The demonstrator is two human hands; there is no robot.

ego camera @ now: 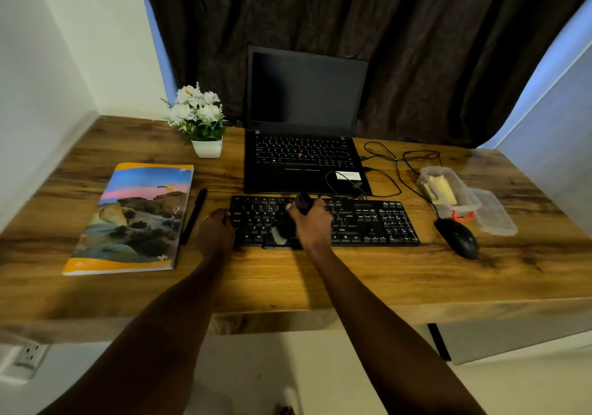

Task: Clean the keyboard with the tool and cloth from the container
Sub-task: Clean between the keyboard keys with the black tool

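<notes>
— So how far had you got?
— Your right hand (309, 222) was clamped on the brush (288, 222), sweeping the keyboard (368, 222) near the desk's (320, 280) front edge; your left hand (216, 232) gripped its left end.
— And the cloth (440, 188)?
— It lay unused in the container (448, 190), at the right edge.

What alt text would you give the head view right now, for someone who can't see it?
A person's right hand holds a dark brush-like tool on the black keyboard while the left hand steadies its left end. Behind sits an open laptop; at right, an open clear container holding a yellow cloth.
</notes>
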